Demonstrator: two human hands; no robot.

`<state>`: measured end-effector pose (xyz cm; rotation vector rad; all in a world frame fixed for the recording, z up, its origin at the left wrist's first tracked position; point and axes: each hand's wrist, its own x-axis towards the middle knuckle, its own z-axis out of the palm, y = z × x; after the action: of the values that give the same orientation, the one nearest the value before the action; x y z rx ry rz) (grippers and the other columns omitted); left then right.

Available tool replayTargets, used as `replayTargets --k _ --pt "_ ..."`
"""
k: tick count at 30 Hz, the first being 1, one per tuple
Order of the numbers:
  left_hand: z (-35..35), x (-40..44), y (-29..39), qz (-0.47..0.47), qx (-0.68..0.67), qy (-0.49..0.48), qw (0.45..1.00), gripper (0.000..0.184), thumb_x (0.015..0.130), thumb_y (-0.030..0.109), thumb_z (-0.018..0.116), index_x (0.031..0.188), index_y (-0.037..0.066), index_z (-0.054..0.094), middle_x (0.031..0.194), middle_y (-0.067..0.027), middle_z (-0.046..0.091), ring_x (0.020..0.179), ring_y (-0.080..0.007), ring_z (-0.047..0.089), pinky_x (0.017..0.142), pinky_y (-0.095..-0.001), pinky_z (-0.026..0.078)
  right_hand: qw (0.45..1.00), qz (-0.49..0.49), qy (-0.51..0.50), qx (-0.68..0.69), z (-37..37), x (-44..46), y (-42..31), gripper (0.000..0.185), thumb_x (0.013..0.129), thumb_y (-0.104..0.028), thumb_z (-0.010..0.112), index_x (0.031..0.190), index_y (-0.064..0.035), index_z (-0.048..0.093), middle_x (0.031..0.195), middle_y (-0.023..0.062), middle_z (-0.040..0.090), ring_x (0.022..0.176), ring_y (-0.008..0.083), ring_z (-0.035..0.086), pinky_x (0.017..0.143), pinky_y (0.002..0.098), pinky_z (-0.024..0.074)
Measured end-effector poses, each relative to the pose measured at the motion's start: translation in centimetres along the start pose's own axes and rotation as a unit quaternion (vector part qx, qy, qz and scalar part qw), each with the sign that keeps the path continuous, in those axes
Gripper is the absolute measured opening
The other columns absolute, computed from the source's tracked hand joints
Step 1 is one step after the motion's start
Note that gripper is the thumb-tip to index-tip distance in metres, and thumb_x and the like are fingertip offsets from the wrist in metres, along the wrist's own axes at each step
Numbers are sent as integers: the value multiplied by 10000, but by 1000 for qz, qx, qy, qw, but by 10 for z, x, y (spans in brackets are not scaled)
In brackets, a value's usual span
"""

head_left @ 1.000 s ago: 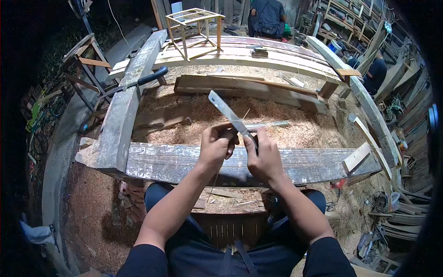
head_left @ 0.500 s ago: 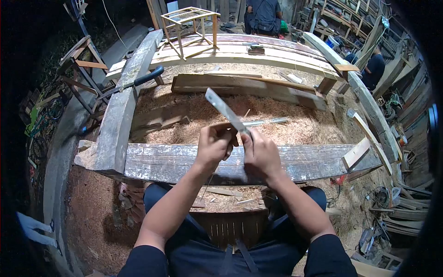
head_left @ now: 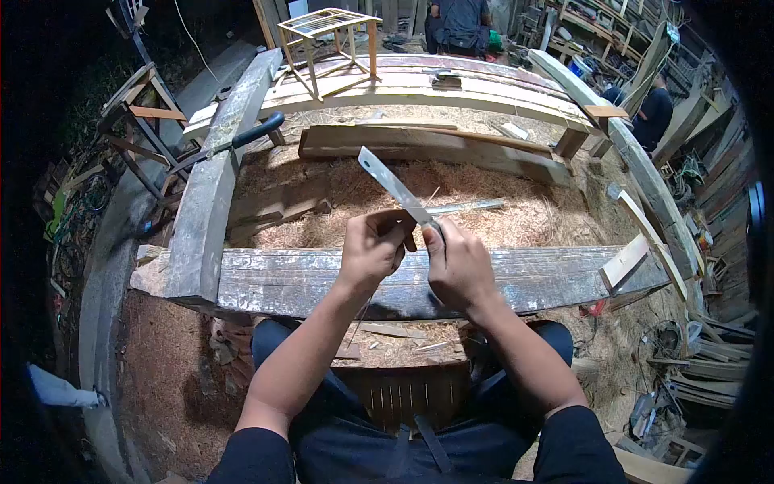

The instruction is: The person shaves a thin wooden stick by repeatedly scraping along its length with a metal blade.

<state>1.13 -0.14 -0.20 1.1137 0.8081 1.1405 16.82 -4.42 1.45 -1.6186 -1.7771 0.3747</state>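
Observation:
In my right hand (head_left: pixel 459 262) is a knife (head_left: pixel 393 184), its fist closed round the handle. The broad metal blade slants up and left, with a small hole near its far end. My left hand (head_left: pixel 375 250) is held close beside it, fingers curled and pinched near the base of the blade. What those fingers grip is hidden, though a thin dark strand (head_left: pixel 355 327) hangs below the left wrist. Both hands are above a weathered wooden beam (head_left: pixel 532 278) that crosses in front of my knees.
A blue-black-handled tool (head_left: pixel 260 131) rests on the left beam (head_left: pixel 197 214). Further back, a small wooden frame (head_left: pixel 330 24) stands on planks (head_left: pixel 516 93). Wood shavings (head_left: pixel 532 214) cover the ground. Wood offcuts (head_left: pixel 625 262) lie at the right. Two people (head_left: pixel 461 24) are in the background.
The knife blade has turned slightly, showing more of its flat face. My hands stay nearly in place. The pale thing at the far left edge has shifted.

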Motion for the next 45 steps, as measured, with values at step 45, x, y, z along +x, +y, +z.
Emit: replayTargets --k 45 --pt "5 0 15 -46 5 -36 998 244 953 125 688 1151 -18 706 665 -26 643 401 -23 420 348 -192 281 935 181 63 299 -16 26 86 632 1013 -591 463 851 -17 673 546 3 507 461 113 492 434 322 393"
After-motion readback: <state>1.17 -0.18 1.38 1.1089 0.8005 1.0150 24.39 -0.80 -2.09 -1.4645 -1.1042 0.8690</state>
